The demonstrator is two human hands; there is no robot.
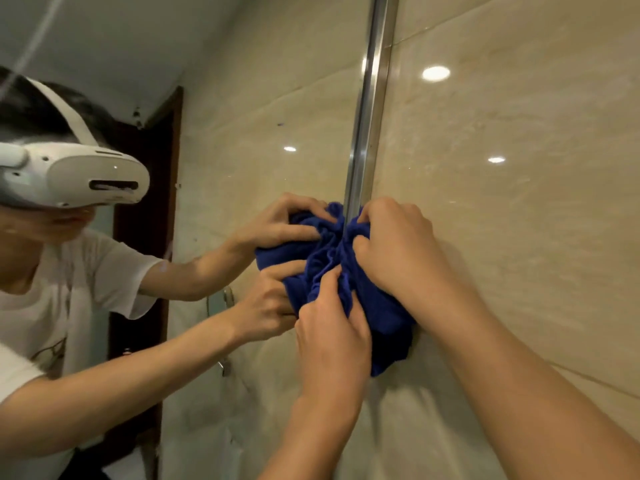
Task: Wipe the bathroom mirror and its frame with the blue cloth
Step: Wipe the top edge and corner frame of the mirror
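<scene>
the frame (367, 109), a narrow polished metal strip, runs nearly upright with a slight lean, dividing the mirror (242, 98) on its left from glossy beige wall tile (519, 168) on its right. reflected in the mirror are a white headset (79, 174), a white t-shirt and a dark door frame. the blue cloth (374, 299), soft and deeply creased, is bunched over the frame's lower part, covering it there. the cloth is gripped by the right hand (398, 247) with curled fingers and pinched lower down by the left hand (332, 330).
</scene>
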